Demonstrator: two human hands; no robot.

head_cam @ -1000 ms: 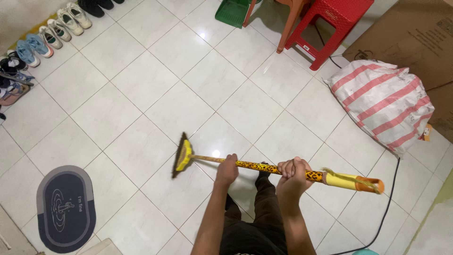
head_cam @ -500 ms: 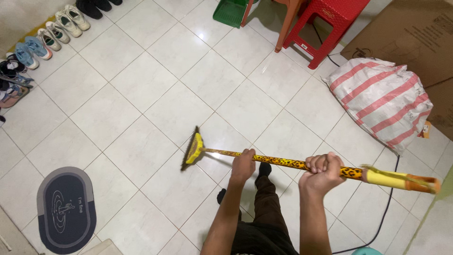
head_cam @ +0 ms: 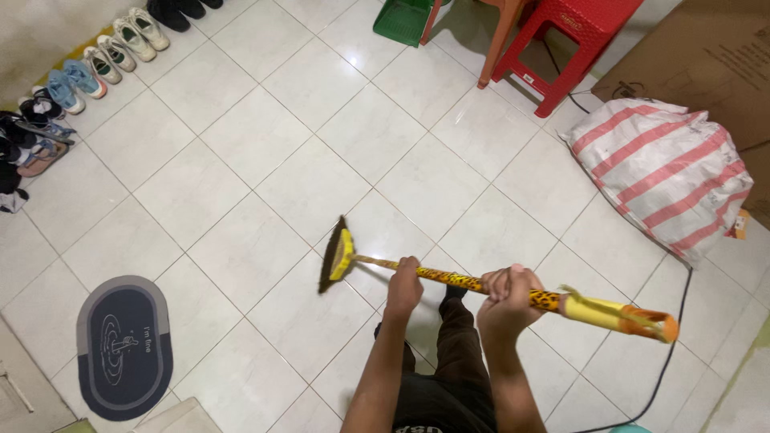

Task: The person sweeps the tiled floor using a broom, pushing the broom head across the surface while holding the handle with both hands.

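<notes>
A yellow-headed broom with a spotted yellow-and-black handle (head_cam: 449, 278) is gripped by both hands over the white tiled floor (head_cam: 241, 184); the left hand (head_cam: 403, 286) is clenched nearer the head, the right hand (head_cam: 507, 298) clenched nearer the orange end. Compared with a second ago, the bristle head is seen drawn rightwards and nearer the legs, so a sweeping stroke is judged underway. Any dust on the tiles cannot be made out, and the striped red-and-white sack (head_cam: 662, 172) is left untouched at the far right
</notes>
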